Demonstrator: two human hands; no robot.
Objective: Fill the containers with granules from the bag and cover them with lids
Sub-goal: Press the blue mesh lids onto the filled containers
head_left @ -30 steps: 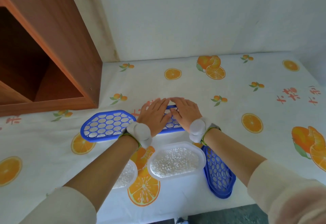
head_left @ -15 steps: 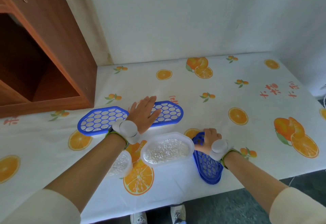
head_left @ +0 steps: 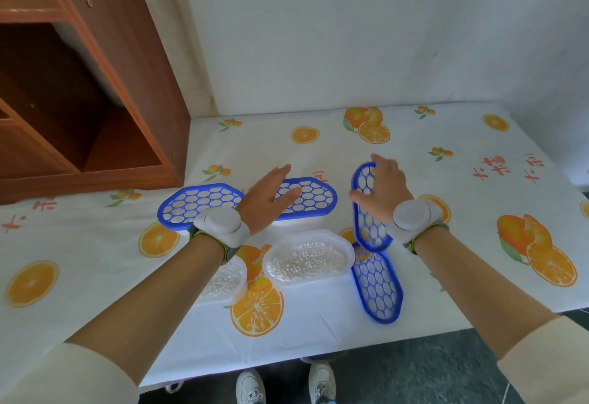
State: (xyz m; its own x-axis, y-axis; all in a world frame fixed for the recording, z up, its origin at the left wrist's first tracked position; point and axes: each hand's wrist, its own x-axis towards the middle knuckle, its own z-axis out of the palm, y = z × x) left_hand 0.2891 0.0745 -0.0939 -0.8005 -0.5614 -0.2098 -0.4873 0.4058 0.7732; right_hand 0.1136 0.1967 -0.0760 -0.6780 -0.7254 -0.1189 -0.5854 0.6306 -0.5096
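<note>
My right hand (head_left: 384,190) grips a blue honeycomb lid (head_left: 366,212) and holds it lifted, long side pointing away from me. Below it a second loose blue lid (head_left: 377,289) lies on the cloth. My left hand (head_left: 269,196) hovers flat with straight fingers over a lidded container (head_left: 310,196); another lidded container (head_left: 199,204) stands to its left. An open white container of granules (head_left: 307,258) sits in front. A second open container (head_left: 224,281) is partly hidden under my left wrist.
A brown wooden cabinet (head_left: 95,101) stands at the back left of the table (head_left: 478,212), which wears an orange-print cloth. A white wall runs behind. The table's front edge is near my shoes (head_left: 251,387). No bag is in view.
My right hand left the far lid, reached to the stacked lids at the right, and has lifted the top one. My left hand has risen slightly and stays over the far lidded container.
</note>
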